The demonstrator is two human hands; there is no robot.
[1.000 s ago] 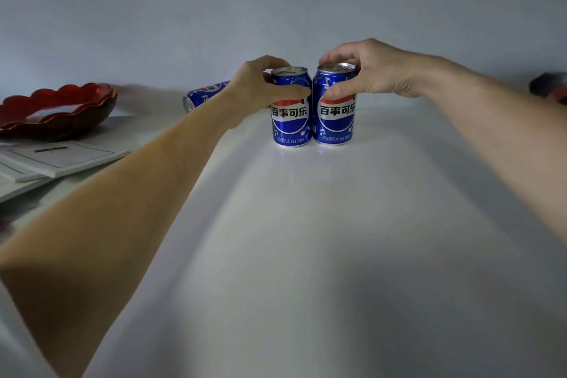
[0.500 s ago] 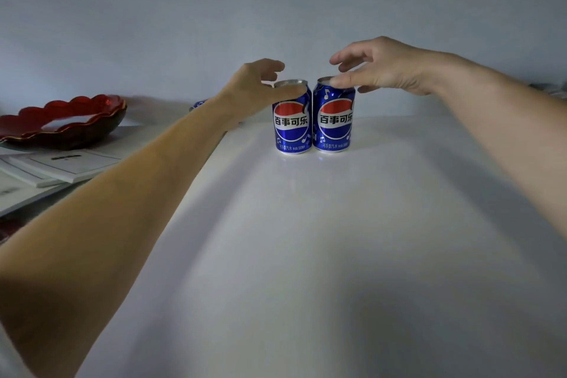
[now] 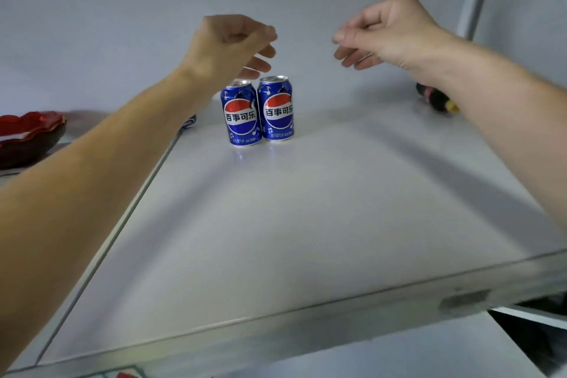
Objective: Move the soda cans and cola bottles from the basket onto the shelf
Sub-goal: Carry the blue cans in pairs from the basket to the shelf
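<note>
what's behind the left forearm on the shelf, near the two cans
A blue can peeks out behind the left forearm; only a sliver shows, the rest is covered.

- Left soda can (image 3: 241,115): blue, with a red, white and blue Pepsi globe; large white Chinese characters 百事可乐 run across the globe's middle band.
- Right soda can (image 3: 277,110): same globe and 百事可乐 lettering.
- Small print near the base of both cans: too blurred to read.
</note>
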